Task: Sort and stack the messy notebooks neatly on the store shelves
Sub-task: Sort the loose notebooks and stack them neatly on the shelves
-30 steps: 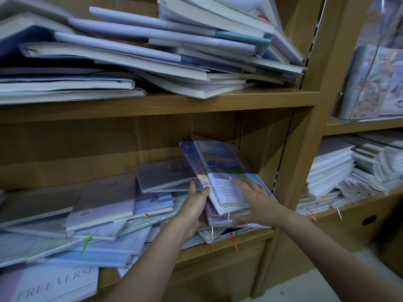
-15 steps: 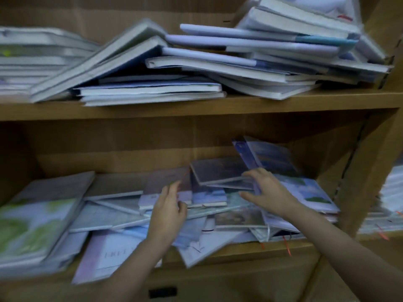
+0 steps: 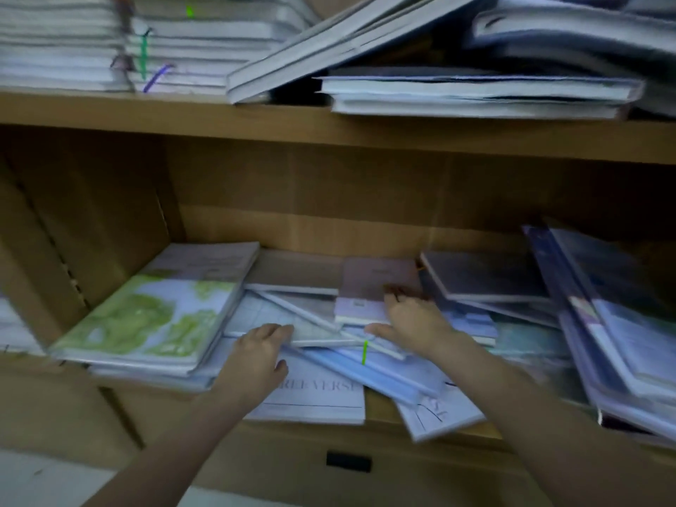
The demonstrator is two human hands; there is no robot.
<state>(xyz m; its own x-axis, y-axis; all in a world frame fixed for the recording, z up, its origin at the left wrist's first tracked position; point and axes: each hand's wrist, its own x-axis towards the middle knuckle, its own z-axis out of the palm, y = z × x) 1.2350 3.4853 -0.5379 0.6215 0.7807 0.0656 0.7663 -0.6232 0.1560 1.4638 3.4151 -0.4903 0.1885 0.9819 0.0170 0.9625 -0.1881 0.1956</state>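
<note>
Green-patterned notebook (image 3: pixel 146 316) lying flat at lower shelf (image 3: pixel 380 408) left, long axis running back toward the rear panel. Left hand (image 3: pixel 256 356) resting on the jumbled middle notebooks (image 3: pixel 292 320), fingers loosely bent. Right hand (image 3: pixel 413 320) with spread fingers touching the mauve notebook (image 3: pixel 369 287). Slanted stacks on upper shelf (image 3: pixel 329 129).

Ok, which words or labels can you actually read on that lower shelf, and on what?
"FREE VERSE", its start hidden by the left hand: white notebook at the shelf front.
Small label on the pink notebook: too blurred to read.
Dark scrawl on the white cover to its right: unreadable.
</note>
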